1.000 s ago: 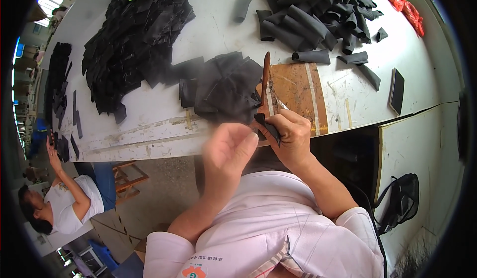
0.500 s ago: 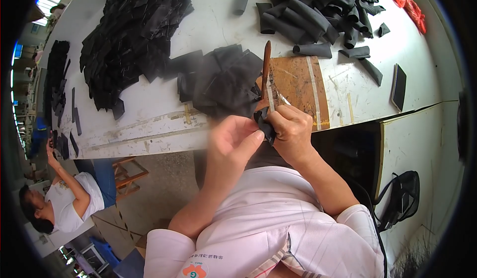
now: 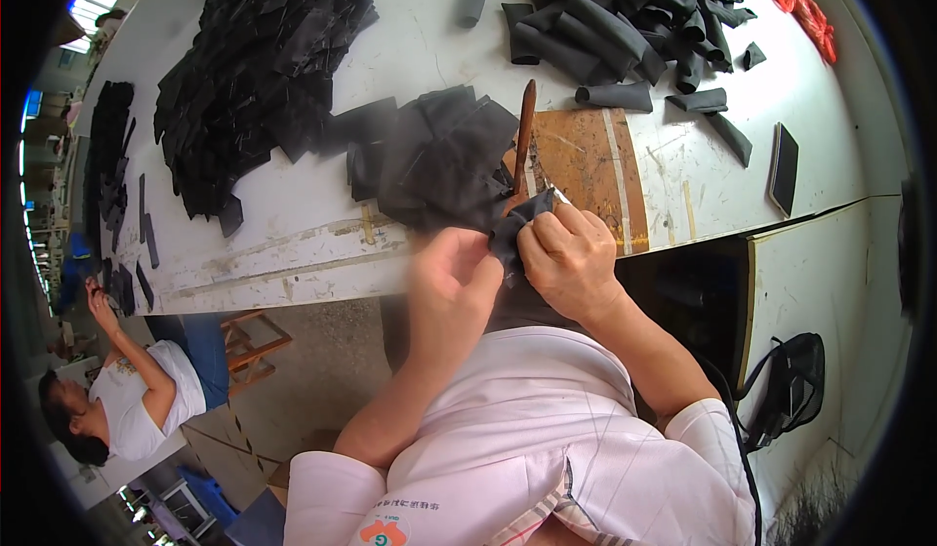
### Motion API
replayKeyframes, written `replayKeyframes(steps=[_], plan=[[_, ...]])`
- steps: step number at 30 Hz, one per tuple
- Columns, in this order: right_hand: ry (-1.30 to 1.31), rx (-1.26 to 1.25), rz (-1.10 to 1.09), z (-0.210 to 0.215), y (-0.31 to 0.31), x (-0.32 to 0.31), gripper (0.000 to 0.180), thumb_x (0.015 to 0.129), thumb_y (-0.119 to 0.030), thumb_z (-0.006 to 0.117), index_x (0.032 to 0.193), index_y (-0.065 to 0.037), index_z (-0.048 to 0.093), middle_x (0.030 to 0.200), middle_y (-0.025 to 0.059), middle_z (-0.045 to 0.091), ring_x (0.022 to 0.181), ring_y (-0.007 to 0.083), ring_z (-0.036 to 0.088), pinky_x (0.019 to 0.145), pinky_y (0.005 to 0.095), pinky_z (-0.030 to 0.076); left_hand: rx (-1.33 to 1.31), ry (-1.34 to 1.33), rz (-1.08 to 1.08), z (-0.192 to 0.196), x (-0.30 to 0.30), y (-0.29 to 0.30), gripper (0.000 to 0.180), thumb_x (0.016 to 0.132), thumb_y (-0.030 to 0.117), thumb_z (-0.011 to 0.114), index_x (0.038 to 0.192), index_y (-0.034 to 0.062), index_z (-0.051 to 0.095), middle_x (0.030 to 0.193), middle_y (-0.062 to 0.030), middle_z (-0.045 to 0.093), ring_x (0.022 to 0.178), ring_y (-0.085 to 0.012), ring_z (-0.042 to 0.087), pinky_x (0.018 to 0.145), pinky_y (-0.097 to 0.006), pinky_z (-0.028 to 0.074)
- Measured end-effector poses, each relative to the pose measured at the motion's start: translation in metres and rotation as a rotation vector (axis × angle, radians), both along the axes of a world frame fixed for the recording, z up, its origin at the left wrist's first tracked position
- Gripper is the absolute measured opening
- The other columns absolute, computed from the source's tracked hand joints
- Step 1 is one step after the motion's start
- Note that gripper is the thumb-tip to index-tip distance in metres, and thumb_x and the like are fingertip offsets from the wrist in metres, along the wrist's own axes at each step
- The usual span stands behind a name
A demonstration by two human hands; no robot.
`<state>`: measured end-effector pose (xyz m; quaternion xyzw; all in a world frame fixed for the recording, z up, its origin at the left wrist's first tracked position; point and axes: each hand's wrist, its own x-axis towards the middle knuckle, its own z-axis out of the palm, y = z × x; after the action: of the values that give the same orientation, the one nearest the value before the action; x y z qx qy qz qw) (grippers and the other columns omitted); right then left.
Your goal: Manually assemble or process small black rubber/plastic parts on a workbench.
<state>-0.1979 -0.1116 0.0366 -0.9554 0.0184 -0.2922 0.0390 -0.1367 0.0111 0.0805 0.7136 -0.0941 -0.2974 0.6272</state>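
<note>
Between my two hands, at the table's near edge, is a small black fabric piece (image 3: 509,241). My left hand (image 3: 457,278) pinches its left side between thumb and fingers. Closed around its right side is my right hand (image 3: 569,258), and a pale pointed tip (image 3: 561,196) shows just above those knuckles; what it belongs to is hidden. Right beyond the fabric a brown stick-like tool (image 3: 525,136) stands up at the edge of a worn brown board (image 3: 586,170). A stack of flat black fabric pieces (image 3: 439,151) lies beyond my left hand.
A big heap of black pieces (image 3: 268,78) covers the table's left part. Rolled black fabric tubes (image 3: 605,34) pile up at the far right, near red plastic bags (image 3: 810,24). A dark phone-like slab (image 3: 783,170) lies at right. Another person (image 3: 146,390) sits at left.
The fabric piece between my hands has spread wider and now shows more of its surface. My left hand has shifted slightly left, and the pale tip by my right hand sits differently.
</note>
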Motion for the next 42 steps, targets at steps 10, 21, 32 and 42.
replayKeyframes(steps=[10, 21, 32, 42], plan=[[0.293, 0.761, 0.074, 0.039, -0.005, -0.017, 0.071, 0.055, -0.053, 0.068, 0.104, -0.005, 0.051, 0.083, 0.0093, 0.049, 0.084, 0.0288, 0.049, 0.07, 0.0385, 0.044, 0.032, -0.316, 0.028, -0.013, 0.003, 0.005, 0.003, 0.076, -0.001, 0.056, 0.08, -0.0013, 0.056, 0.067, -0.0035, 0.057, 0.056, -0.0076, 0.052, 0.049, -0.02, 0.04], [-0.086, 0.624, 0.004, 0.025, 0.017, -0.003, 0.017, 0.065, 0.004, 0.06, 0.081, -0.003, 0.059, 0.07, 0.0091, 0.052, 0.057, 0.0233, 0.054, 0.051, 0.029, 0.045, 0.043, -0.74, 0.13, -0.01, -0.01, -0.002, 0.009, 0.075, -0.007, 0.058, 0.083, -0.002, 0.057, 0.067, -0.0038, 0.058, 0.052, -0.006, 0.052, 0.045, -0.019, 0.042], [0.393, 2.562, 0.345, 0.029, 0.001, -0.006, 0.007, 0.078, -0.009, 0.062, 0.077, -0.003, 0.058, 0.062, -0.0025, 0.048, 0.054, 0.0068, 0.039, 0.048, 0.0196, 0.032, -0.171, -0.219, 0.112, -0.018, 0.006, 0.001, 0.023, 0.07, -0.011, 0.044, 0.09, -0.0039, 0.051, 0.073, -0.0026, 0.055, 0.053, -0.0027, 0.046, 0.046, -0.016, 0.036], [0.111, 2.361, 0.503, 0.026, 0.001, -0.006, 0.009, 0.083, -0.012, 0.056, 0.075, -0.007, 0.054, 0.086, -0.0037, 0.048, 0.073, 0.0046, 0.042, 0.067, 0.0194, 0.035, -0.786, 0.659, -0.352, 0.015, 0.012, 0.01, 0.031, 0.07, -0.01, 0.053, 0.099, -0.004, 0.048, 0.074, -0.0071, 0.055, 0.047, -0.0035, 0.042, 0.038, -0.015, 0.031]])
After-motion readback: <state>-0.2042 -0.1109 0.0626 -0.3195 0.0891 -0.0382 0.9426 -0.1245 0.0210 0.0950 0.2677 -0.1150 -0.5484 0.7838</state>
